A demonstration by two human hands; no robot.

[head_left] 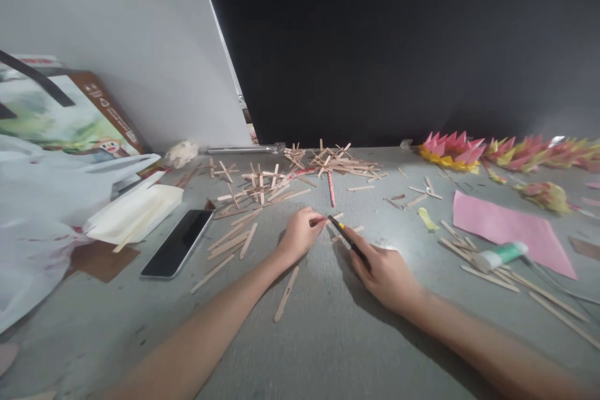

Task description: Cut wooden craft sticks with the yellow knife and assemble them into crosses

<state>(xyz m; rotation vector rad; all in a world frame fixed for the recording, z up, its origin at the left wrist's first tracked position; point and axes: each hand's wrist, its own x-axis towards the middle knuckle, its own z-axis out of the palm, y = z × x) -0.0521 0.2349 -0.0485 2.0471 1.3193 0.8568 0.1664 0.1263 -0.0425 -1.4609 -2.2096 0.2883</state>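
My right hand (387, 272) is closed round a dark utility knife (352, 242) with a bit of yellow near its front end. The knife points up and left toward my left hand (302, 234), whose thumb and fingers are pinched together. A pale craft stick (336, 218) shows just past those fingertips, next to the knife's tip; the pinched part is mostly hidden. Another craft stick (354, 233) lies under the knife. One loose craft stick (285, 294) rests on the grey table below my left wrist, and several more (229, 244) lie left of it.
Crossed stick pieces (267, 181) and a stick pile (347, 162) stand at the back, near a red patterned strip (331, 189). A phone (180, 244), paper tray (140, 215) and plastic bag (42, 219) are left. Pink paper (510, 228), a green-white tool (501, 256) and paper flowers (452, 151) are right.
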